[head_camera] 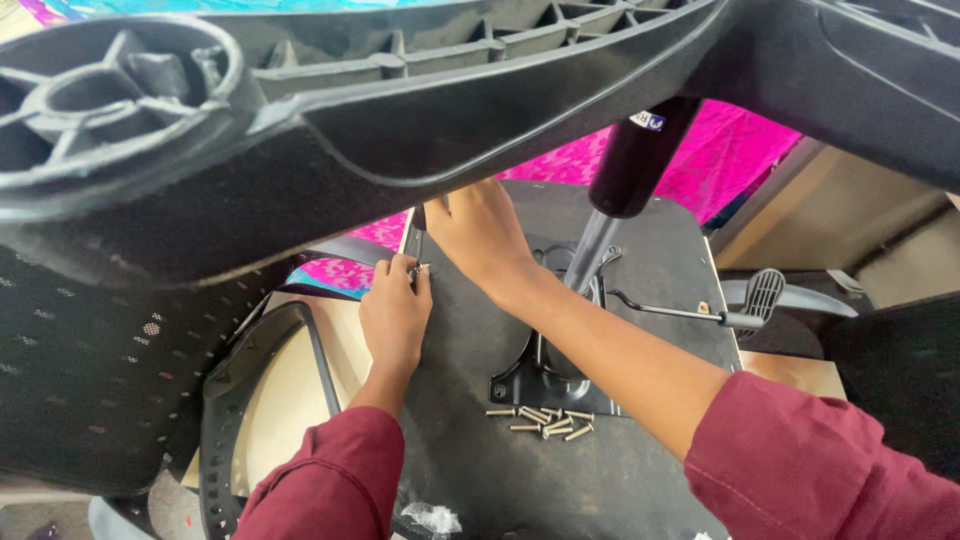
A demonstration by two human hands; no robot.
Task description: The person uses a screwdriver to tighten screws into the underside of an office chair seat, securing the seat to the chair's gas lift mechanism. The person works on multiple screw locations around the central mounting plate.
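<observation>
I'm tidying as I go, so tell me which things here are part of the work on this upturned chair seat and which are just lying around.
In use:
left hand and right hand at the seat's edge
chair seat underside
small screw at the left fingertips
pile of screws
metal bracket and gas cylinder

Lying about:
crumpled plastic wrapper
loose armrest frame
pink cloth

**Light and picture quality, head view**

Bright, even daylight; my hands throw only soft shadows on the seat underside [600, 470]. Chair base [400, 110] close overhead, dark and blurred, bowed by the wide lens (edges worst). Pink cloth [720, 160] glares. Bolts [545, 420] sharp.
</observation>
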